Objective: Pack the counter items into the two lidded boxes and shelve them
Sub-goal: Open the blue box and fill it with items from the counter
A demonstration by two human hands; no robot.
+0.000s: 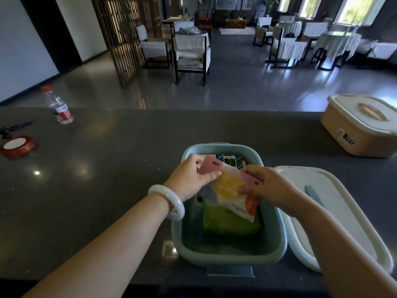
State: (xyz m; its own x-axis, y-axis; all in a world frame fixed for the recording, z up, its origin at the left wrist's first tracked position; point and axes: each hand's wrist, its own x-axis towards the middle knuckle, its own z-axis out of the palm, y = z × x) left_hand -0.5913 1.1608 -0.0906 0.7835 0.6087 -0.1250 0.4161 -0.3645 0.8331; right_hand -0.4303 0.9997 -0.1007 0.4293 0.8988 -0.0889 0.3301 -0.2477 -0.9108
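An open light-blue box (pixel 231 254) stands on the dark counter in front of me. Both hands hold a pink, yellow and orange packet (pixel 231 187) over it. My left hand (pixel 191 177) pinches the packet's upper left corner, and my right hand (pixel 266 184) pinches its right edge. Inside the box lie a green pack (pixel 225 224) and a green-and-white carton (pixel 229 161) at the far end. The box's white lid (pixel 335 216) lies flat just to the right. A beige box (pixel 361 125) with its lid on sits at the far right.
A water bottle (pixel 58 106) with a red cap stands at the far left of the counter (pixel 107 168). Near it lie a red ribbon roll (pixel 18 145) and blue-handled scissors (pixel 16 126). Beyond the counter is a dining room with chairs and covered tables.
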